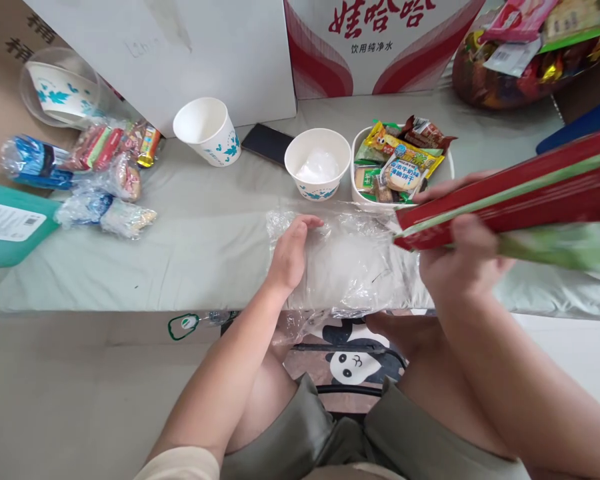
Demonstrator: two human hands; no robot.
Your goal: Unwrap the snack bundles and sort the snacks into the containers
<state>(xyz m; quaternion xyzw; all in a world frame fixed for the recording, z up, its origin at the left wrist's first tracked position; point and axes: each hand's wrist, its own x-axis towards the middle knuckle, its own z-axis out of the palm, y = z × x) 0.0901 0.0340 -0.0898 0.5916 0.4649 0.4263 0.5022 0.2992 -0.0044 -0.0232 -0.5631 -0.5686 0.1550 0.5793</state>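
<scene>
We hold a red packet [510, 193] in our right hand [463, 260], raised over the right part of the surface [200, 260].
The packet is tilted, its right end higher and blurred, and we pinch its left part between thumb and fingers. Our left hand [290, 257] is loosely extended, fingers slightly bent, at the left side of the crumpled clear plastic [355, 260]; whether it presses on it, we cannot tell. Just beyond the plastic we see a paper cup [318, 188] with something whitish inside, beside a white tub [452, 175] of wrapped snacks [403, 170]. Farther left are a dark phone [267, 143] and another paper cup [210, 137].
</scene>
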